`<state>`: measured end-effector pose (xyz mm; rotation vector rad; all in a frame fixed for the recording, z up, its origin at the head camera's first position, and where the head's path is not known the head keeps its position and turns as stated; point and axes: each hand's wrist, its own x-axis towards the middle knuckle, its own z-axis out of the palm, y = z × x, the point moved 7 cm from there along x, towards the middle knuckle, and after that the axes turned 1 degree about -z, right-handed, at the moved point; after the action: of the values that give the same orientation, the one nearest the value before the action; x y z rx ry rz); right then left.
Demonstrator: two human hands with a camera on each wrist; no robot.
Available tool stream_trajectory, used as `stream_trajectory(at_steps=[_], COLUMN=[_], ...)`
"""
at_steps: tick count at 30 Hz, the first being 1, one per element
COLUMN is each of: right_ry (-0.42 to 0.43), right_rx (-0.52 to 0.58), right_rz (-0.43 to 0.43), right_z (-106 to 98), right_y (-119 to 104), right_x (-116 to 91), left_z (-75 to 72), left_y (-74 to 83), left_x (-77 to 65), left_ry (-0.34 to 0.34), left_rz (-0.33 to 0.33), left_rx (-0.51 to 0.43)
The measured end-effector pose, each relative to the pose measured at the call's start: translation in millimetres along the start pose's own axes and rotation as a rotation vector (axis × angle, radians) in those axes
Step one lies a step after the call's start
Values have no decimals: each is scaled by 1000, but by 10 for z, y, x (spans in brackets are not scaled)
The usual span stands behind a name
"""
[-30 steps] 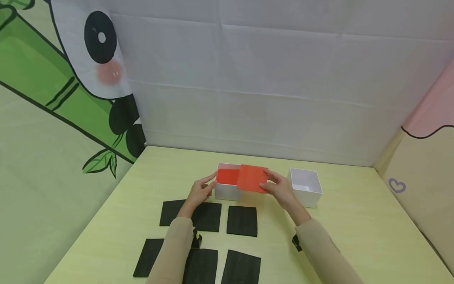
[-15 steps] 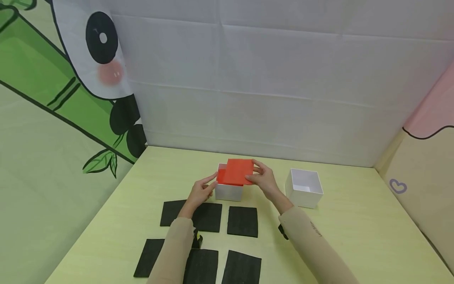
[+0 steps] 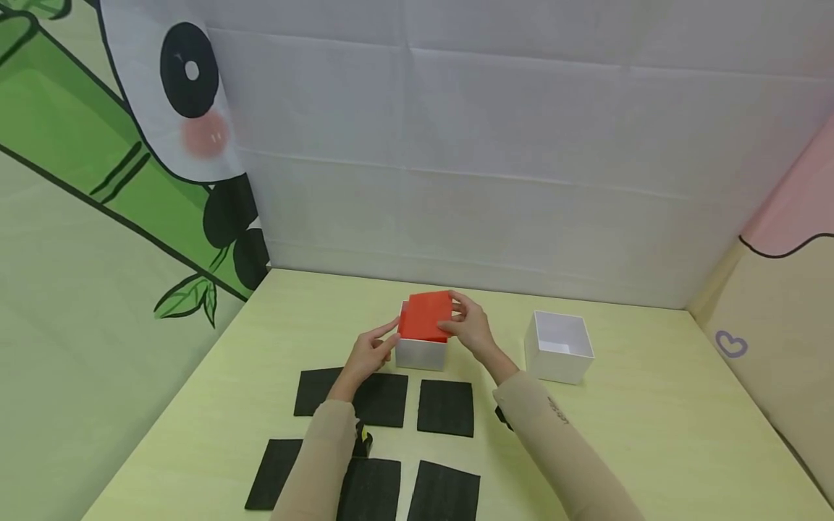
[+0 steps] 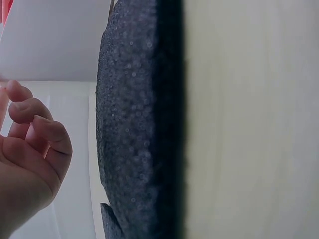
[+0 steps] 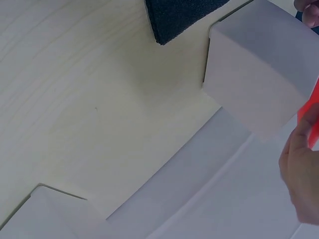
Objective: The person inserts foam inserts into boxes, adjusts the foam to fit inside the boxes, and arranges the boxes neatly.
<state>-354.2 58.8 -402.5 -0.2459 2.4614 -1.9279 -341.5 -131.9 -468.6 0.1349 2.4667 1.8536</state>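
An orange-red square sheet (image 3: 426, 315) lies tilted over the top of a white open box (image 3: 420, 352) at the middle of the table. My right hand (image 3: 458, 319) pinches the sheet's right edge. In the right wrist view the sheet (image 5: 313, 115) shows only as a red sliver beside my right hand's fingers (image 5: 298, 169) and the box (image 5: 254, 84). My left hand (image 3: 388, 335) rests against the box's left corner with relaxed fingers. The left wrist view shows those fingers (image 4: 37, 134) loosely curled and holding nothing.
A second white box (image 3: 560, 346), open and with nothing in it, stands to the right. Several black foam squares (image 3: 446, 406) lie in two rows on the pale green table (image 3: 651, 420) in front of the boxes. A white cloth wall closes the back.
My right hand has carried the orange-red sheet left, from beside the box to over its opening. The left hand has stayed at the box's left corner.
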Motion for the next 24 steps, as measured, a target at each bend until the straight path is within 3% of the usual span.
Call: stream_trajectory(at_steps=[9,24], right_ry=[-11,6], right_rx=[-67,-514], right_rz=[24,-122], right_z=[73,145], right_y=[7,-17], right_x=[42,20], left_z=[-1,9], left_y=[-6,1], left_x=[3,0], left_ry=[0,6], left_rz=[-7,-1], left_rx=[-3,9])
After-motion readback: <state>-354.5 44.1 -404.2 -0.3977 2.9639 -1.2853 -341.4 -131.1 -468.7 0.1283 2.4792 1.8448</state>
